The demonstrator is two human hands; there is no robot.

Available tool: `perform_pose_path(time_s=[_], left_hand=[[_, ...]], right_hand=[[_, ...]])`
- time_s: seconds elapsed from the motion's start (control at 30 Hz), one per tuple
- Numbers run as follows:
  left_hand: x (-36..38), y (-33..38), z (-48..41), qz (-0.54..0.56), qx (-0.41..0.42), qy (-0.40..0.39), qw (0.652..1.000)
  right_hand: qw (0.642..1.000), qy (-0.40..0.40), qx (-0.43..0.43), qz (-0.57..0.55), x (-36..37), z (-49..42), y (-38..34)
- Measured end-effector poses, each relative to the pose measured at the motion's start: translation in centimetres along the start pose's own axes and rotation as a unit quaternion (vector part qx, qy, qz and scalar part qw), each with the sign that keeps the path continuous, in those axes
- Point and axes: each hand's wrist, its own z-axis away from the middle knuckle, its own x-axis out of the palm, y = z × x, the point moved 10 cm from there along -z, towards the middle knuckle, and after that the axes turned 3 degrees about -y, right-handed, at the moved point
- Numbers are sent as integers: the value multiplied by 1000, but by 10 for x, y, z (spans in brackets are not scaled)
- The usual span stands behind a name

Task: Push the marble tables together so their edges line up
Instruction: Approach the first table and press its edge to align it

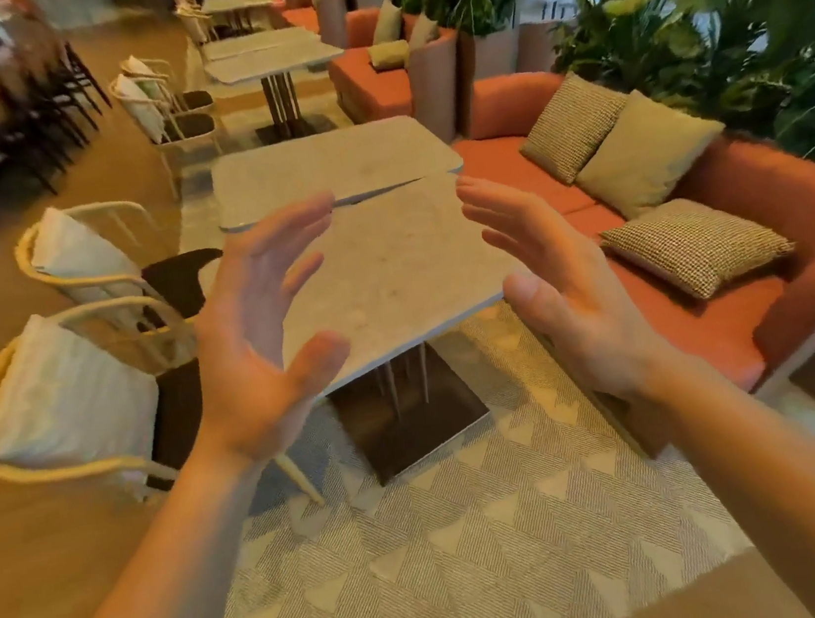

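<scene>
Both hands are up with palms facing each other, fingers straight and spread, holding nothing; the left hand [254,339] covers the left edge of the near bench [400,268] from where I stand, and the right hand [563,288] hangs over its right edge; neither seems to touch the marble, though I cannot be sure. The near bench lies between the two hands, on a dark square base [409,417] on the patterned rug [476,533]; the far bench [330,168] sits just beyond the fingertips. A thin dark gap shows between the two tops, wider toward the left and closing to the right; the far one juts out further left. Cream chairs [69,394] stand on the left, an orange sofa [707,321] on the right.
</scene>
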Motion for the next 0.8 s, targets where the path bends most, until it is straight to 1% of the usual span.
perform_pose_path(time_s=[0.07,0.17,0.3,0.33,0.4,0.47,0.6,0.67,0.7,0.77,0.8], left_hand=[[9,-25,-5,-17,-14,14,1000],[17,-82,-12,-30,-42,38,998],[25,-193,-14,-54,-79,69,993],[28,-232,-17,-62,-92,82,990],[30,-277,-16,-86,-110,95,986],[34,-329,-11,-95,-126,112,981],[41,-411,-2,-105,-147,126,975],[44,-446,5,-127,-169,119,970],[45,-464,8,-140,-187,110,966],[45,-501,16,-175,-240,74,952],[44,-521,21,-209,-270,47,939]], right_hand=[[1000,-7,-6,-20,-6,-12,31],[999,-23,-5,-42,-3,-33,91],[997,-62,5,-54,17,-59,194],[996,-71,9,-56,22,-69,232],[996,-78,2,-51,28,-81,273],[995,-79,12,-58,32,-90,326],[992,-91,38,-74,50,-97,414],[992,-95,45,-73,62,-96,449],[993,-99,46,-54,68,-96,465],[992,-116,54,-5,82,-97,496],[989,-128,64,26,88,-98,513]])
